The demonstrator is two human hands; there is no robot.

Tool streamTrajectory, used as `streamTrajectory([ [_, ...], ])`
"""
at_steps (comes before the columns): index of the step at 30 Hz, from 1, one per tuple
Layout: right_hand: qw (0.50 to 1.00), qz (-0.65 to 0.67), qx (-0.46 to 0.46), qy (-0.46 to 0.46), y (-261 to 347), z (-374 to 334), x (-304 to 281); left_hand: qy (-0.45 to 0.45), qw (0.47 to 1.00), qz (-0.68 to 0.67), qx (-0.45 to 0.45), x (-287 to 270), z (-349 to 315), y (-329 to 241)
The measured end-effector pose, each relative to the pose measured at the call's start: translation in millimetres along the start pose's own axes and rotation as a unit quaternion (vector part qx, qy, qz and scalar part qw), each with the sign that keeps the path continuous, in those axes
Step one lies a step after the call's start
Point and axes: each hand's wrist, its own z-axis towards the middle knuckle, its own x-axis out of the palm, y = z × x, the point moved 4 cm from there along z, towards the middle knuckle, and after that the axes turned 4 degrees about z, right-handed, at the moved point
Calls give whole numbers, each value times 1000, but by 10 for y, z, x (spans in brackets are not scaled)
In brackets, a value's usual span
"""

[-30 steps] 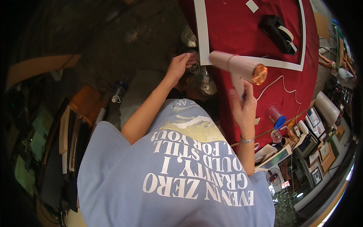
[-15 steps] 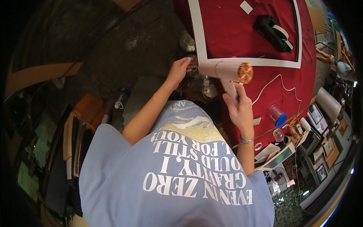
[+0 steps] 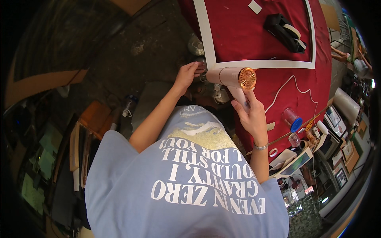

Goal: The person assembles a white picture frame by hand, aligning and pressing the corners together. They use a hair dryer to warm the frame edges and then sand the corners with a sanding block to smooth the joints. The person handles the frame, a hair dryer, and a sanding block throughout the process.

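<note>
My right hand (image 3: pixel 253 116) is wrapped round the handle of a pale pink hair dryer (image 3: pixel 226 77) with an orange-gold round back. Its barrel points left, toward the near-left corner of a white frame (image 3: pixel 265 64) lying on a table with a red cloth (image 3: pixel 295 85). Just left of the barrel's mouth, my left hand (image 3: pixel 185 78) is held out beside that corner, fingers stretched, with nothing visible in it. Whether its fingertips touch the frame cannot be made out. A white cord (image 3: pixel 281 91) runs over the cloth from near the dryer's handle.
Inside the frame lie a black tape dispenser (image 3: pixel 284 33) and a white card (image 3: pixel 255 6). A blue-lidded clear jar (image 3: pixel 292 120) and a tape roll (image 3: pixel 273 152) sit at the right. Glass jars (image 3: pixel 219 94) stand below the table's left edge. Another person (image 3: pixel 359 65) is at far right.
The hair dryer has shifted slightly left and turned, so its orange-gold back shows more fully. My left hand stays nearly in place beside the frame's corner.
</note>
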Motion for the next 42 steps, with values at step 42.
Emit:
streamTrajectory([
  [42, 999, -33, 31, -14, -1, -15, 38, -118, 952, 254, 125, -453, -54, -154],
])
